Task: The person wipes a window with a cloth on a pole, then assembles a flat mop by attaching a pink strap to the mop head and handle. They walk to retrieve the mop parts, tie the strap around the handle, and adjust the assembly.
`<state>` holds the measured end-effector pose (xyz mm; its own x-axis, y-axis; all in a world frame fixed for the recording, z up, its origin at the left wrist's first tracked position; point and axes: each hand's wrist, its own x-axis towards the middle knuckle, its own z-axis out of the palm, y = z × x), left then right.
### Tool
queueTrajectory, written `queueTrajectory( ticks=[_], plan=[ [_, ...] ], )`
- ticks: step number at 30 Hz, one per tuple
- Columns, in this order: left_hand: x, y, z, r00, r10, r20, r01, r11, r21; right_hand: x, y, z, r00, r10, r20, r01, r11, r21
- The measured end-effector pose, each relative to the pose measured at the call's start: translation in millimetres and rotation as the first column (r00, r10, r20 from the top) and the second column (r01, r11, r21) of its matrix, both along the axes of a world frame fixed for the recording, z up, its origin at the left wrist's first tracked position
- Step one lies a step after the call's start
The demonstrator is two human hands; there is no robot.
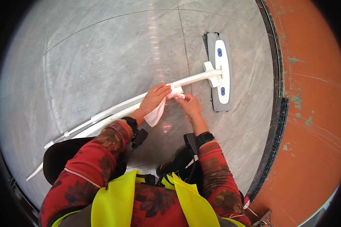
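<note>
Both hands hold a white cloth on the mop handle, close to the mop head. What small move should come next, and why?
Probably slide the cloth along the mop handle, away from the mop head. The left hand wraps the cloth around the handle, the right hand pinches its end, and a long stretch of handle runs back toward the person.

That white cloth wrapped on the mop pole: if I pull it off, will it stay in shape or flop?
Probably floppy: the white cloth hangs in a loose fold below the left hand. It looks thin and light, so it should drape rather than stay in shape. The right hand pinches its other end against the white mop pole, so it may slide along that smooth pole.
</note>
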<state>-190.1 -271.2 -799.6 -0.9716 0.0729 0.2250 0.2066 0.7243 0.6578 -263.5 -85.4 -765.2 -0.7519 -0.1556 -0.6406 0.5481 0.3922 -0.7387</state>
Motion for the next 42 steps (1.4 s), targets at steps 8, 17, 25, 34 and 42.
queueTrajectory(
  ticks=[8,17,25,34,42],
  plan=[
    [-2.0,0.1,0.8,0.999,-0.025,-0.019,0.025,1.000,-0.003,26.0,-15.6,-19.5,0.925,-0.380,0.019,0.378,0.913,-0.156],
    [-0.7,-3.1,1.0,0.999,-0.032,-0.018,0.032,0.999,-0.006,23.6,-13.1,-26.5,0.884,0.036,-0.465,0.117,0.948,0.295],
    [0.2,-0.2,-1.6,1.000,-0.017,-0.010,0.017,1.000,0.001,10.9,-16.0,-9.6,0.811,0.074,-0.580,0.018,0.988,0.151],
    [-0.5,1.1,0.6,1.000,0.008,-0.009,-0.008,1.000,-0.013,14.7,-8.3,7.7,0.599,0.563,-0.569,-0.227,0.801,0.554],
    [0.5,1.6,6.3,1.000,0.017,0.000,-0.017,1.000,-0.026,18.5,-17.0,-18.3,0.955,-0.152,-0.255,0.150,0.988,-0.026]
  ],
)
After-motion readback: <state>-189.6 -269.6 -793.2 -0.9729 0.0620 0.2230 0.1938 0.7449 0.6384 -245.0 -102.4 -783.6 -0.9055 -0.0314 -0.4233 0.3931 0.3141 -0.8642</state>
